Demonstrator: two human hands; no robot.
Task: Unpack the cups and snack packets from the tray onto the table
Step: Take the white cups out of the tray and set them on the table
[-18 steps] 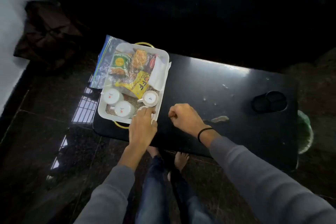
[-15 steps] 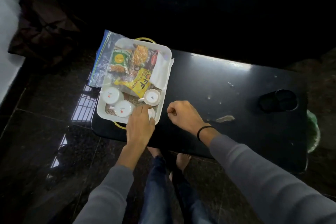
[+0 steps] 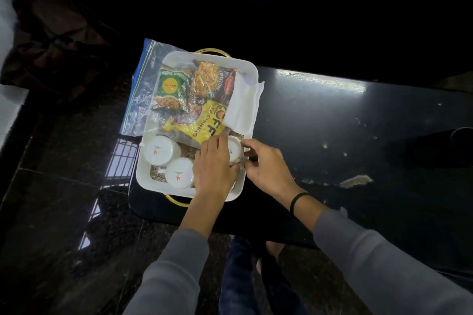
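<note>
Black table (image 3: 332,120): glossy top, pale crumbs and a torn scrap of paper (image 3: 355,181) lying well right of the fingers. White tray (image 3: 249,69), gold handles, sits at the table's left end. A clear zip bag (image 3: 139,94) overhangs its far left rim. Beyond the fingertips, inside the tray: a green snack packet (image 3: 170,84), a mixture packet (image 3: 210,79), a yellow chunks packet (image 3: 202,125) and a white napkin (image 3: 243,107). Left of the left hand (image 3: 213,169), two white cups (image 3: 160,149) (image 3: 179,172), inverted, on burlap lining. Third cup (image 3: 234,148) lies between both hands at the tray's near right corner. Left fingers lie loosely curved against it; a firm grip cannot be confirmed. Right hand (image 3: 266,169): thumb and forefinger pinched at the cup's right side.
</note>
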